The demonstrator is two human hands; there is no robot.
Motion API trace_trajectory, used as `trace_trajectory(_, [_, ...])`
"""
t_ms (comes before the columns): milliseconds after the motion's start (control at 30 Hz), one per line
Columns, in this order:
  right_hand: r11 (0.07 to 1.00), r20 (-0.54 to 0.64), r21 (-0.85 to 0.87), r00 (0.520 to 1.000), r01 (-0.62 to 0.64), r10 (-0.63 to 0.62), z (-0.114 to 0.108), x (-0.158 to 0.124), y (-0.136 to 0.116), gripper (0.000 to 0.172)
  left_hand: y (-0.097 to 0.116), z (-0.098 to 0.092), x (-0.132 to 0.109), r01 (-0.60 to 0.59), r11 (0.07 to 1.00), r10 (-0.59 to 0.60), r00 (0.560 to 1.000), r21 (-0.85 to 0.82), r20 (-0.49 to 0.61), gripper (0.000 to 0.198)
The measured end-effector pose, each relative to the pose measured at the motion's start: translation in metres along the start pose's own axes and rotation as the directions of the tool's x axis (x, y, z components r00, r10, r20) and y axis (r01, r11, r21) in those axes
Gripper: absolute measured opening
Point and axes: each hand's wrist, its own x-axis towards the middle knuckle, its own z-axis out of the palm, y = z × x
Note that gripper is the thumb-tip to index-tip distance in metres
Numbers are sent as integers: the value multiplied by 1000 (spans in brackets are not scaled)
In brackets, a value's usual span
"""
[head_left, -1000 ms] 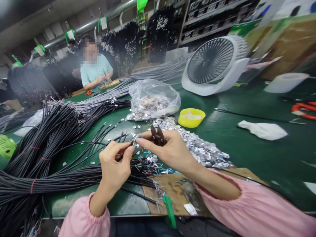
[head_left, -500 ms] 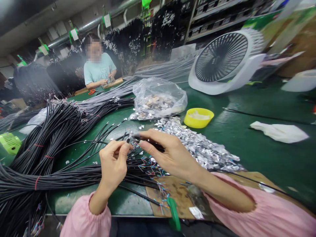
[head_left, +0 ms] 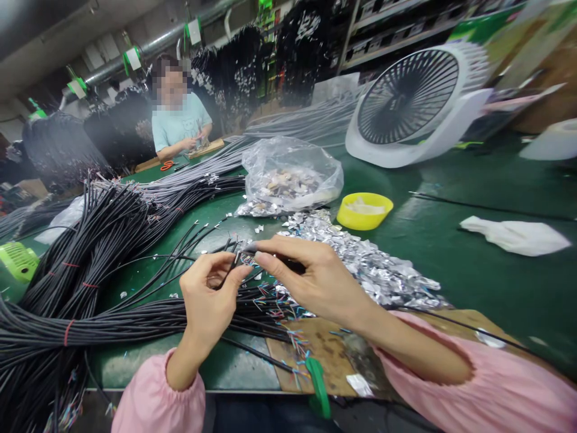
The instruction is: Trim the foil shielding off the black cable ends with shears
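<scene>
My left hand is closed on a black cable, pinching it near its end between thumb and fingers. My right hand reaches in from the right, thumb and index finger close together at the silvery tip of that cable. What those fingers pinch is too small to make out, and a dark shape shows under the palm. Below my hands lies a tied bundle of black cables with stripped ends of coloured wires. A heap of silver foil scraps spreads just beyond my right hand.
Behind the heap sit a clear plastic bag of scraps and a yellow dish. A white fan stands at the right. More black cables pile up at the left. Across the table works another person.
My left thumb has slid forward along the cable, with the fingers slightly more spread. My right hand stays at the cable tip. The view has shifted slightly.
</scene>
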Motion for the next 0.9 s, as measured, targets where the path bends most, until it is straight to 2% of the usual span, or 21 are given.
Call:
trace_trajectory(100, [1000, -14, 4, 1000, 0, 0, 0, -1, -1, 22, -3, 1, -2, 2, 1000, -2, 1000, -9, -14, 14])
trace_trajectory(200, [1000, -45, -11, 999, 18, -18, 0, -2, -2, 20, -1, -2, -2, 10, 1000, -10, 1000, 10, 27, 19])
trace_trajectory(267, [1000, -53, -7, 998, 27, -28, 0, -2, -1, 19, 1, -5, 0, 56, 998, -52, 994, -32, 97, 26])
trace_trajectory(367, [999, -54, 34, 998, -12, 13, 1, -2, 0, 19, 5, -9, 3, 180, 970, -140, 963, -163, 231, 32])
trace_trajectory(400, [998, -63, 56, 997, -43, 46, 1, -1, 1, 19, 5, -10, 3, 189, 964, -144, 962, -187, 231, 30])
trace_trajectory(467, [989, -93, 107, 989, -105, 115, 0, 0, 1, 21, 5, -9, 4, 138, 975, -111, 981, -173, 156, 21])
trace_trajectory(533, [977, -96, 156, 982, -148, 165, 0, 1, -1, 26, 4, -6, 3, 58, 994, -52, 997, -98, 60, 12])
trace_trajectory(600, [966, -71, 189, 979, -174, 190, -1, 1, -5, 28, 2, -3, 0, 12, 1000, -12, 1000, -13, 20, 9])
trace_trajectory(767, [934, -49, 261, 963, -244, 265, 0, 1, -9, 24, 4, 1, -3, -46, 996, 46, 999, 80, 10, 12])
trace_trajectory(900, [928, -21, 277, 964, -248, 264, 1, 1, -8, 21, 4, 2, -2, -48, 994, 46, 999, 94, 23, 13])
